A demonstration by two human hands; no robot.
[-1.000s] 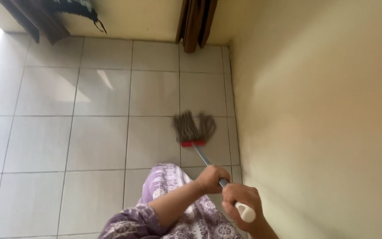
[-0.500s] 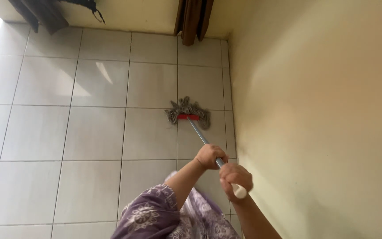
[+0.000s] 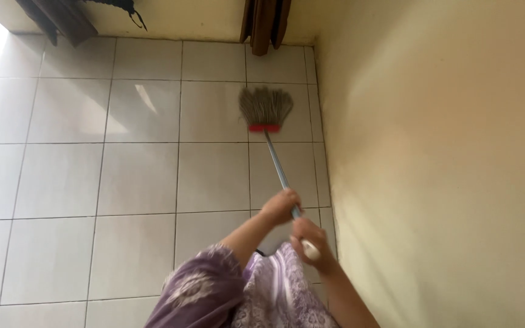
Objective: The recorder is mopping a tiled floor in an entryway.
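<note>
I hold a string mop with both hands. Its grey strands [image 3: 266, 104] fan out on the pale tiled floor [image 3: 135, 176] near the far wall, below a red clamp [image 3: 264, 128]. The metal handle [image 3: 277, 167] runs back toward me. My left hand [image 3: 281, 206] is shut around the shaft lower down. My right hand [image 3: 308, 237] is shut on the white end grip just behind it. My purple patterned sleeve [image 3: 199, 288] covers the left arm.
A cream wall [image 3: 439, 158] runs close along the right side. Dark wooden pieces [image 3: 264, 24] lean in the far corner, and another dark wooden object [image 3: 56, 21] stands at the far left. Bright light falls on the tiles at the left.
The mop head has been pushed forward from close to my feet to near the far corner, its strands now spread ahead of the clamp. Both arms have stretched out with it.
</note>
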